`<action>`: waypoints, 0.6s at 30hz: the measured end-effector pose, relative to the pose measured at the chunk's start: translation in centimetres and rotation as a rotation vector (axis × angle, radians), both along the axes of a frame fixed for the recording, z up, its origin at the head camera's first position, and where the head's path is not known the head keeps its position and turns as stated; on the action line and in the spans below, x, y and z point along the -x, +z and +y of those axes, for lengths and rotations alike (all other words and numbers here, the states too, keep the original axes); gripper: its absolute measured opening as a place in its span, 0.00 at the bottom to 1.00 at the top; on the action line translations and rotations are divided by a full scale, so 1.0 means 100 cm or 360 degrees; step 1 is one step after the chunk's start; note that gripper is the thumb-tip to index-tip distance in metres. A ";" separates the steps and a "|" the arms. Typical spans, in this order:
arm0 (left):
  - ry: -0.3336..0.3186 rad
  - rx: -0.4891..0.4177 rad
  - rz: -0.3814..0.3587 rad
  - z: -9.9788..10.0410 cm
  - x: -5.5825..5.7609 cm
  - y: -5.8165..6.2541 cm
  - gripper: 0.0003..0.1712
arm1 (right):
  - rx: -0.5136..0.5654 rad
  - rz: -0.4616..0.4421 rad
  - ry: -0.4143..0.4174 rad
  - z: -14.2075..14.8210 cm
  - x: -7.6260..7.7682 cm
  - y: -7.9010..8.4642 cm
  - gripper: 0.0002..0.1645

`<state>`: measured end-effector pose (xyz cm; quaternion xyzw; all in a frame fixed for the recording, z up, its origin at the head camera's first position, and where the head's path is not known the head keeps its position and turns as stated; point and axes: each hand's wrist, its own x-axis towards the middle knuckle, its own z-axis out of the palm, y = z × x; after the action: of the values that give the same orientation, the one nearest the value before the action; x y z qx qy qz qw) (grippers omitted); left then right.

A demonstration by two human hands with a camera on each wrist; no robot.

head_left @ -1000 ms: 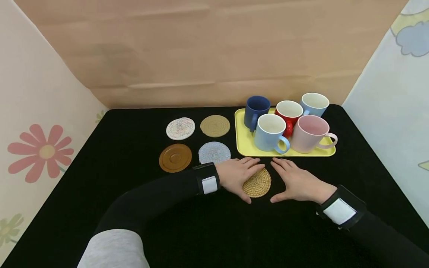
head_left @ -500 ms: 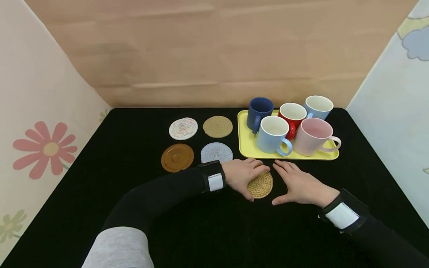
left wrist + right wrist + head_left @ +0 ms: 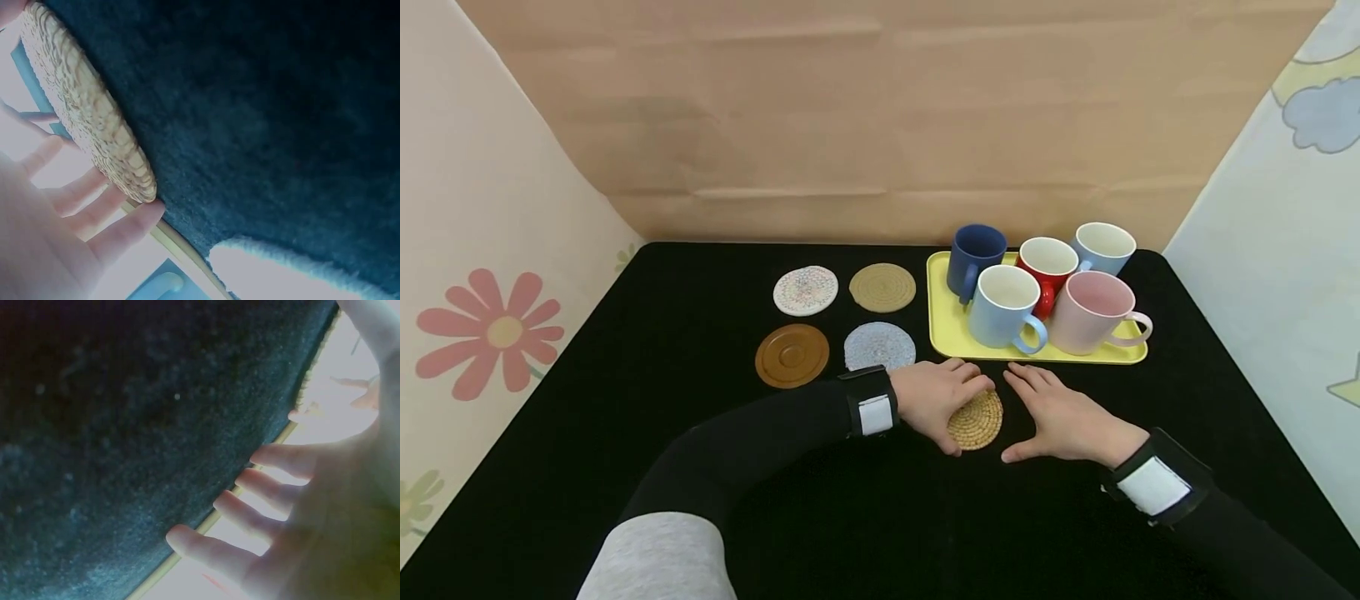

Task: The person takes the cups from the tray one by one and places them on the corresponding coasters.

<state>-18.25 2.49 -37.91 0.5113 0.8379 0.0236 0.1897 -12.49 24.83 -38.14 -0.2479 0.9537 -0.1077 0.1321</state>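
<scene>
My left hand (image 3: pixel 931 400) lies over the left part of a round woven straw coaster (image 3: pixel 979 423) on the black cloth. Its thumb is at the near edge and its fingers reach to the far edge, holding the coaster across. In the left wrist view the straw coaster (image 3: pixel 94 112) sits flat on the cloth between the thumb and the fingers. My right hand (image 3: pixel 1071 417) rests just right of the coaster, fingers extended and spread, holding nothing. In the right wrist view its fingers (image 3: pixel 215 550) reach over the dark cloth.
Left of the hands lie a brown coaster (image 3: pixel 792 356), a pale blue coaster (image 3: pixel 880 343), a speckled white coaster (image 3: pixel 805 291) and a tan coaster (image 3: pixel 882 287). Behind the right hand, a yellow tray (image 3: pixel 951 337) carries several mugs, including a pink mug (image 3: pixel 1082 317).
The left hand has shifted slightly right, closer in over the straw coaster. The right hand and the coaster stay nearly in place; the head view has swayed a little.
</scene>
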 end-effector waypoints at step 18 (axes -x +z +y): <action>-0.0050 0.0003 0.0036 -0.039 -0.018 0.001 0.59 | -0.0012 -0.0020 -0.0027 0.000 0.002 -0.001 0.69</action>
<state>-16.48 -1.45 -37.77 0.5244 0.8319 0.0139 0.1810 -12.64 24.80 -38.21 -0.2386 0.9553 -0.1067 0.1381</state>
